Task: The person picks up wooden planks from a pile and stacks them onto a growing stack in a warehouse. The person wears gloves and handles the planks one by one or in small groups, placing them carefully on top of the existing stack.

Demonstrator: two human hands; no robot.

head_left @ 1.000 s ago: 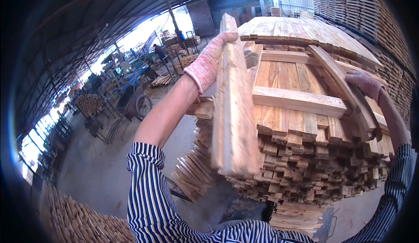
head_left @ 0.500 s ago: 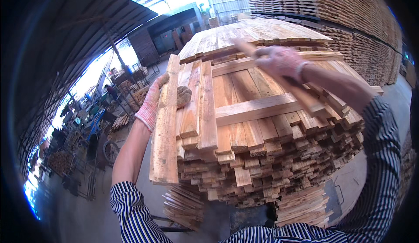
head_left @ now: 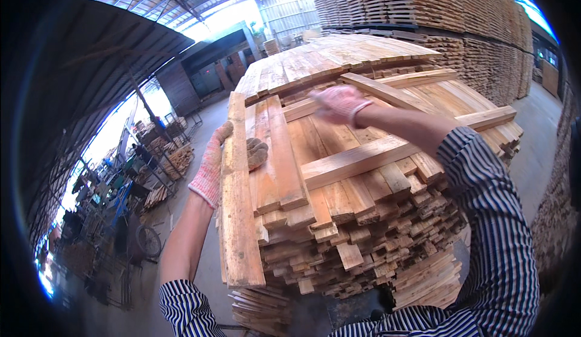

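My left hand (head_left: 213, 158), in a pink-and-grey work glove, is closed around a long wooden board (head_left: 240, 228) standing on edge at the left side of the stack. Its thumb side and fingertips show on either side of the board. Two flat boards (head_left: 275, 179) lie just right of it. My right hand (head_left: 339, 104), gloved alike, hovers over the far middle of the stack; motion smears its fingers. No board shows in it. Beyond its wrist, a loose board (head_left: 390, 90) lies slantwise on top. A crosswise strip (head_left: 357, 158) spans the board layer.
More boards (head_left: 327, 55) form a second pile behind. Tall stacks of spaced lumber (head_left: 478, 10) rise at the far right. Below the near edge sit bundles of thin wood (head_left: 426, 279). A wheel (head_left: 148, 240) and clutter stand on the left floor.
My right hand has let go of the board it carried, which now lies on the right part of the stack, and has moved left. My left hand keeps its grip as the view shifts.
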